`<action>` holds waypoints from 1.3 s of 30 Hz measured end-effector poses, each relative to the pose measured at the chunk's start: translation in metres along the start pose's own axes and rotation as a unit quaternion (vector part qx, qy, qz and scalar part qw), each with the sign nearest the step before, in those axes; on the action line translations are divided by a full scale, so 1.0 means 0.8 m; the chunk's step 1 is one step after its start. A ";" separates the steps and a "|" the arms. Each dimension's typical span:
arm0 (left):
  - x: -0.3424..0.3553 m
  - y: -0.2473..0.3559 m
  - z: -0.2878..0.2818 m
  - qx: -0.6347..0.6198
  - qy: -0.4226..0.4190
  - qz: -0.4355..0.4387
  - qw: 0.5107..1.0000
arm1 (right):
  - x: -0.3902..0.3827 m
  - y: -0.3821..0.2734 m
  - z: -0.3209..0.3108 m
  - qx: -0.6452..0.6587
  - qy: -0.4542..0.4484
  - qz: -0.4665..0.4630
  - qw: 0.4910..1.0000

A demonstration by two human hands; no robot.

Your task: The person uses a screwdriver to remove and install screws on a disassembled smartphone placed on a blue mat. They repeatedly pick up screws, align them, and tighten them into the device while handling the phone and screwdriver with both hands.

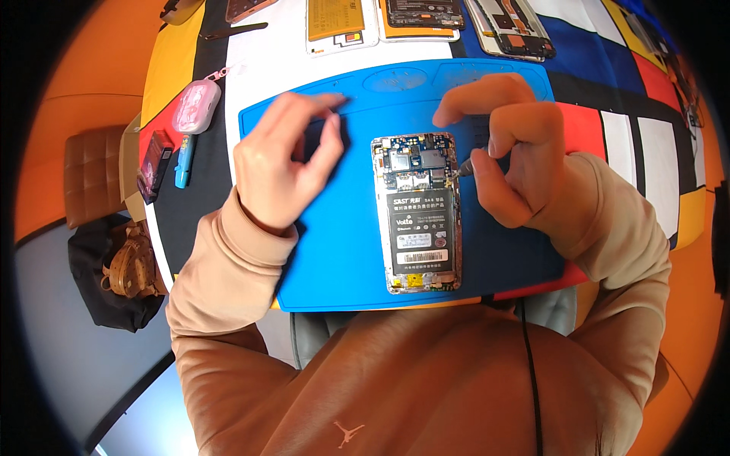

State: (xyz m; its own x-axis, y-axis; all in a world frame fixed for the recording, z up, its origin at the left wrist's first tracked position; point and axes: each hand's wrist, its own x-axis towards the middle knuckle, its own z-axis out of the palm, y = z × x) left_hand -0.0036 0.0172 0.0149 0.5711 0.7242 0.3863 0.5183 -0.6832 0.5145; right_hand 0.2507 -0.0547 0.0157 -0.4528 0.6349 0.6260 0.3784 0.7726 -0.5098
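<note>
An opened phone [414,228] lies face down on the blue silicone mat [319,258], its circuit board [414,159] and black battery exposed. My right hand [517,152] is at the phone's right edge, gripping a small grey tool [465,167], mostly hidden by the fingers, with its tip at the board's lower right. My left hand [281,159] hovers over the mat left of the phone, fingers curled but apart, holding nothing.
Several disassembled phones [334,23] lie along the back. At left are a pink case [196,106], a blue item [183,161], a dark box [155,165] and black tweezers [232,31]. A brown stool [95,175] and bag [129,270] sit beside the table.
</note>
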 end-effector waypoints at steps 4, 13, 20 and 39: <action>0.010 -0.015 -0.001 0.072 0.006 -0.038 0.997 | 0.000 0.000 -0.002 0.007 0.004 -0.004 1.000; 0.014 -0.031 -0.003 0.107 -0.041 0.051 0.992 | -0.001 0.000 0.004 0.028 0.012 0.006 1.000; 0.018 -0.034 -0.004 0.076 -0.060 0.096 0.991 | 0.001 0.006 0.015 0.036 0.097 -0.028 0.994; 0.018 -0.040 -0.005 0.025 -0.080 0.052 0.995 | -0.008 0.011 0.015 0.164 0.149 0.064 0.973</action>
State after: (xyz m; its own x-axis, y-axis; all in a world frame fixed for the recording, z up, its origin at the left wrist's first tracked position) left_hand -0.0144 0.0502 0.0071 0.7155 0.6284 0.3054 0.4806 -0.7599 0.4377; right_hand 0.2469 -0.0521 0.0002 -0.1461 0.7337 0.6635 0.1165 0.6788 -0.7250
